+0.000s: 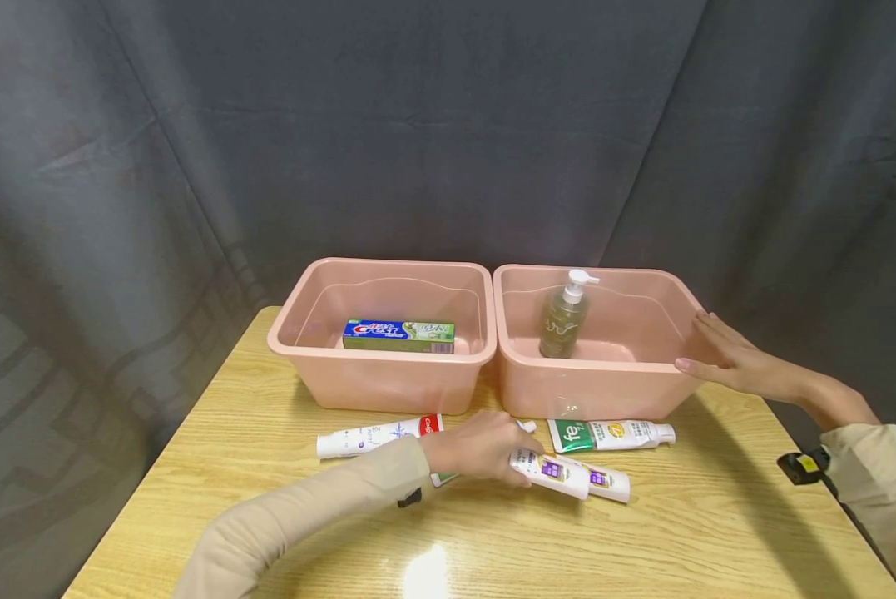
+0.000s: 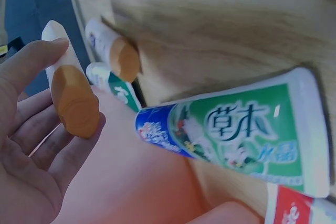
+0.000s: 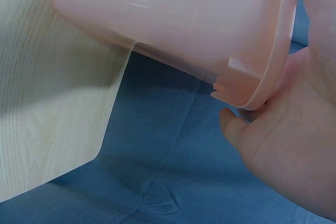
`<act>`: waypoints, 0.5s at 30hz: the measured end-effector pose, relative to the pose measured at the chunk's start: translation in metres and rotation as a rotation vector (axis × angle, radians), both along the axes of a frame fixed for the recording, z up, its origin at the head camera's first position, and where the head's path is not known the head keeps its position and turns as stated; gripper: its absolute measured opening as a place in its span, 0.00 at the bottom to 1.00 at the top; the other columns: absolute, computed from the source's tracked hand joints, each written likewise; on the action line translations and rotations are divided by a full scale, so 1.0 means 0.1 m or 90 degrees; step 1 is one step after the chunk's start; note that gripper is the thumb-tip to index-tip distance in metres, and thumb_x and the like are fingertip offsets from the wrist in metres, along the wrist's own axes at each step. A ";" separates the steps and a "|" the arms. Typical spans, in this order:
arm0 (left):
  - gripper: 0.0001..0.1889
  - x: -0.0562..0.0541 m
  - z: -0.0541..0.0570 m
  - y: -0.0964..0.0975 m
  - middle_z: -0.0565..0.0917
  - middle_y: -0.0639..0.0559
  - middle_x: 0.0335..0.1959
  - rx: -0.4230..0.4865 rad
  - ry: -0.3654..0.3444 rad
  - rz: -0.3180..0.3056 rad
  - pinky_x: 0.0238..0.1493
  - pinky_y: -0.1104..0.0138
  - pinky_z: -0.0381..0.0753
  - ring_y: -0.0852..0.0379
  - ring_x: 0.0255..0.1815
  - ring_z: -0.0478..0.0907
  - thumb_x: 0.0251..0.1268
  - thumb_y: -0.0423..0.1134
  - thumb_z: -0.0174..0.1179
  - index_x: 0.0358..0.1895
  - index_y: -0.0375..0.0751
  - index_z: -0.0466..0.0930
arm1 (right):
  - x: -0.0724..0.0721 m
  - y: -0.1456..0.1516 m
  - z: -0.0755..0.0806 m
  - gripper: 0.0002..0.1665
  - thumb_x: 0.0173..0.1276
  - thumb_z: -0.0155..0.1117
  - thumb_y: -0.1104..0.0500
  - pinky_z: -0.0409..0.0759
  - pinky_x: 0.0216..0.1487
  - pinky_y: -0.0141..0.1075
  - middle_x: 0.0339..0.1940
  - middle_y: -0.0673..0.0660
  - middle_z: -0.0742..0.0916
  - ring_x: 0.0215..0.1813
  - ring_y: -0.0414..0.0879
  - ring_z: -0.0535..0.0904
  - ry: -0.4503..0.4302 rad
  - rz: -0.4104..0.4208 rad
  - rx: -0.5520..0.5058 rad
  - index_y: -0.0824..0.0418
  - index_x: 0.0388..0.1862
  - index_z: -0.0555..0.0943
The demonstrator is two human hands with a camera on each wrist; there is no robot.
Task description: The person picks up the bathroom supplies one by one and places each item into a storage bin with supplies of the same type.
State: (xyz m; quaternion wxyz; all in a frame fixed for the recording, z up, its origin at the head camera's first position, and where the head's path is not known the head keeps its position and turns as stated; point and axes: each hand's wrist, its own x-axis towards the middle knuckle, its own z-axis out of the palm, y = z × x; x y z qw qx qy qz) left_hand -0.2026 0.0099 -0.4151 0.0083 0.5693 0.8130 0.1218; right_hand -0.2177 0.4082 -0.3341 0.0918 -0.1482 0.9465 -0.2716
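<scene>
My left hand (image 1: 485, 449) pinches a white bottle (image 1: 560, 476) with a purple label, thumb on one side and fingers on the other. Its orange cap (image 2: 79, 100) faces the left wrist camera. A matching bottle (image 1: 611, 482) lies on the table just beyond it, partly covered in the head view. Below the left hand lies a green-and-blue toothpaste tube (image 2: 247, 135), mostly hidden from the head camera. My right hand (image 1: 747, 362) rests with spread fingers on the right end of the right pink bin (image 1: 590, 391), touching its rim.
Inside the right bin stands a pump bottle (image 1: 563, 326). The left pink bin (image 1: 388, 378) holds a Crest toothpaste box (image 1: 398, 335). A Colgate tube (image 1: 380, 434) and a green-and-white tube (image 1: 612, 434) lie before the bins. A grey curtain (image 1: 418, 133) hangs behind the table.
</scene>
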 end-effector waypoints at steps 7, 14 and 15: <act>0.22 -0.04 0.10 0.01 0.87 0.60 0.37 0.033 -0.022 0.017 0.23 0.82 0.67 0.72 0.21 0.69 0.55 0.49 0.74 0.53 0.47 0.86 | -0.01 0.00 -0.01 0.59 0.72 0.58 0.46 0.35 0.57 0.81 0.79 0.65 0.31 0.75 0.68 0.20 0.000 -0.002 0.001 0.54 0.80 0.26; 0.21 -0.04 0.20 0.02 0.83 0.62 0.29 0.049 -0.032 0.015 0.19 0.79 0.60 0.72 0.17 0.62 0.56 0.49 0.73 0.52 0.46 0.86 | -0.01 0.00 -0.01 0.58 0.72 0.57 0.46 0.35 0.57 0.81 0.79 0.65 0.31 0.75 0.68 0.20 -0.003 -0.002 0.001 0.56 0.80 0.27; 0.21 -0.04 0.22 0.03 0.81 0.63 0.25 0.048 -0.032 0.018 0.18 0.79 0.59 0.71 0.16 0.60 0.56 0.49 0.73 0.52 0.46 0.86 | -0.01 0.00 0.00 0.59 0.72 0.57 0.46 0.35 0.57 0.81 0.79 0.65 0.31 0.75 0.68 0.20 -0.004 -0.003 0.003 0.57 0.80 0.26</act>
